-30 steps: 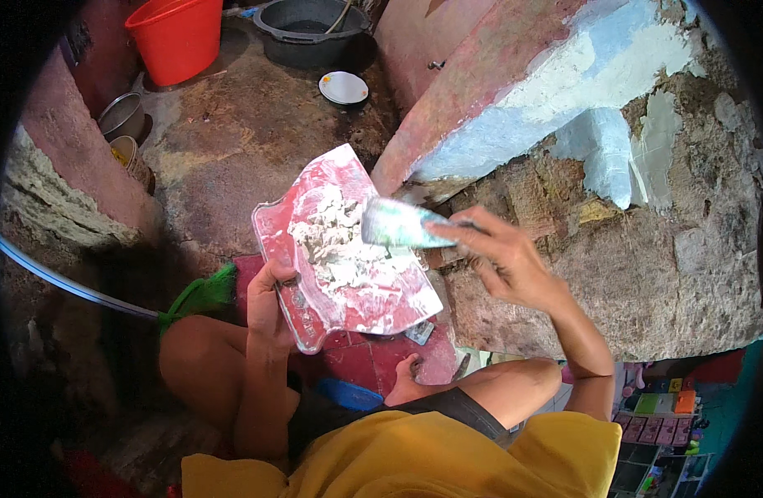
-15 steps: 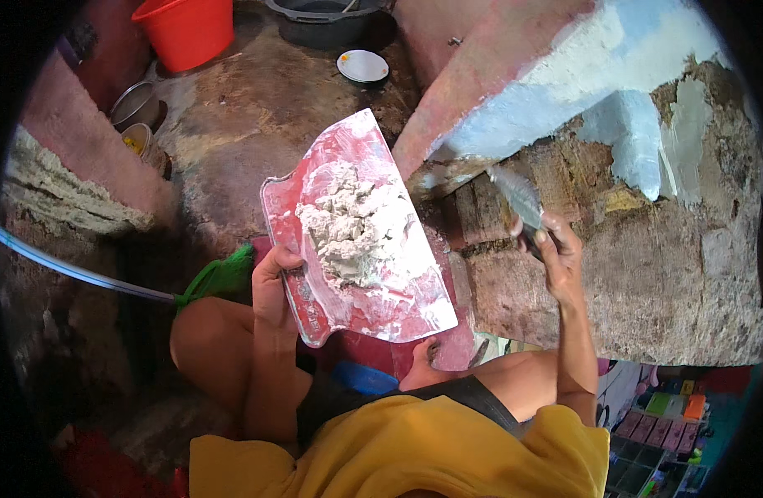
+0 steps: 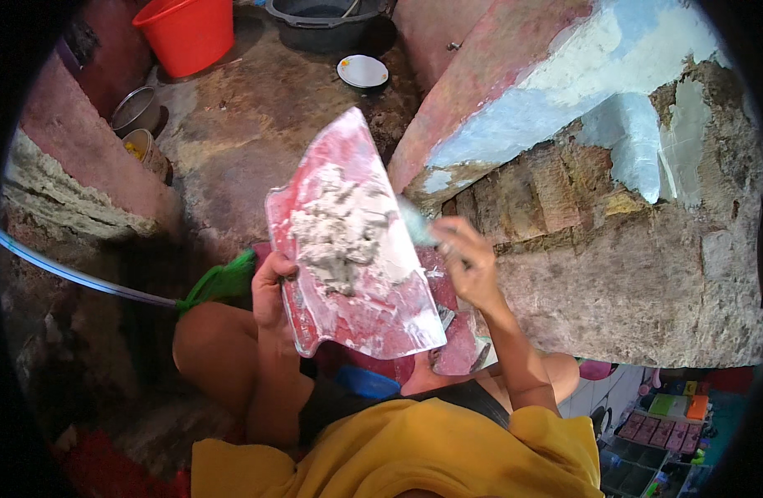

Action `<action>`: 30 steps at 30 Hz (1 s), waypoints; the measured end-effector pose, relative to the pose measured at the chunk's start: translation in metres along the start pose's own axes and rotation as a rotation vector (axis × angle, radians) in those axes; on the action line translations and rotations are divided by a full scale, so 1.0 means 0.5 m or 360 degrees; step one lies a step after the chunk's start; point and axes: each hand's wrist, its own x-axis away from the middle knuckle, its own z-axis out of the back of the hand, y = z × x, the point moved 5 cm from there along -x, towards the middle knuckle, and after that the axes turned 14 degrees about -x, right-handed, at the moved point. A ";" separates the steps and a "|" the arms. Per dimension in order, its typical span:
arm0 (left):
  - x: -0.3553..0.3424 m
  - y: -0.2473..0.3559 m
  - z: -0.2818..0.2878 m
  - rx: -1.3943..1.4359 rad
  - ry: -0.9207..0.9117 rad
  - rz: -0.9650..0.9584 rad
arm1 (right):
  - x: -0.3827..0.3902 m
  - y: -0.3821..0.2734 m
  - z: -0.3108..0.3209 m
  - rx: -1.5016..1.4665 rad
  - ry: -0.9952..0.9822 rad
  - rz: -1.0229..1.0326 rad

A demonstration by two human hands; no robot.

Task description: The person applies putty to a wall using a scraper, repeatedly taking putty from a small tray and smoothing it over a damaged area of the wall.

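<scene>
My left hand (image 3: 273, 286) grips the left lower edge of a red, irregularly shaped board (image 3: 381, 319) smeared with white. A lumpy mound of whitish-grey paste (image 3: 338, 236) lies on the board. My right hand (image 3: 468, 261) holds a scraper (image 3: 419, 224), its pale blade blurred at the board's right edge and partly hidden there. Right of this hand is a rough, broken wall (image 3: 589, 290) with patches of light blue and white coating (image 3: 634, 141). My seated legs and a yellow shirt show below the board.
A red bucket (image 3: 182, 41), grey tub (image 3: 315, 33) and white plate (image 3: 361, 73) stand at the back. Bowls (image 3: 136, 112) are at the left. A pale hose (image 3: 82, 279) reaches a green mesh bundle (image 3: 219, 282). A blue container (image 3: 366, 382) sits low between my legs.
The scraper moved from over the paste out to the right, then came back left to the board's edge with my right hand. The board has shifted and turned slightly.
</scene>
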 end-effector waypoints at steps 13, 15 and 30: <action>0.003 0.015 -0.005 -0.0417 0.0314 -0.0123 | -0.074 -0.008 0.140 0.0036 0.0872 -0.0064; 0.007 0.016 0.008 -0.0441 0.0350 -0.0089 | -0.101 -0.009 0.133 0.0133 0.0858 -0.0009; -0.007 0.000 0.011 -0.0495 0.0308 -0.0081 | -0.138 0.040 0.287 0.0184 0.0945 0.0197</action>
